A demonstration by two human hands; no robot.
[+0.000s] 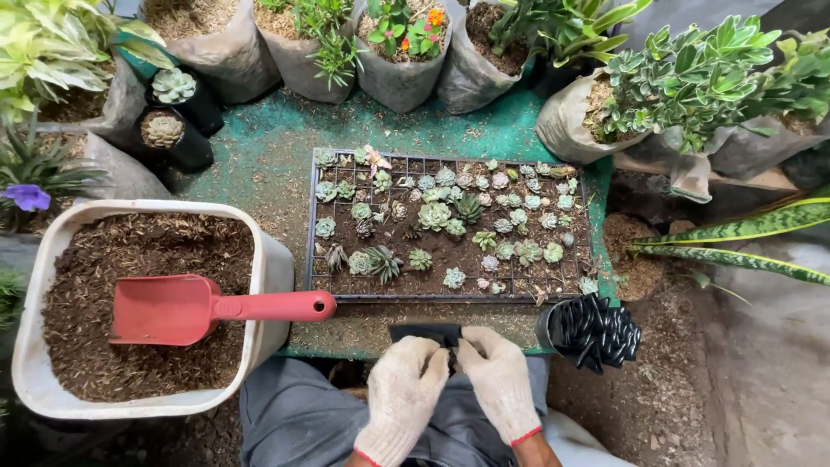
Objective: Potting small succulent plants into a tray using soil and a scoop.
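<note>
Our left hand and right hand both pinch the black bag | tray ahead | scoop in tub

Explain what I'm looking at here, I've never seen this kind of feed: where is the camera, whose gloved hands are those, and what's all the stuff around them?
There is no machine here. The single picture comes from a camera worn on a person's head, looking down at their lap and the ground in front of them. The left hand and right hand, both in white knit gloves, together hold a small black nursery bag by its edge. Beside the right hand lies a stack of black bags on its side. Ahead sits a black seedling tray full of little succulents in soil, resting on a green mat. To the left, a white tub of potting mix holds a red scoop. Bagged potted plants line the far edge.
</note>
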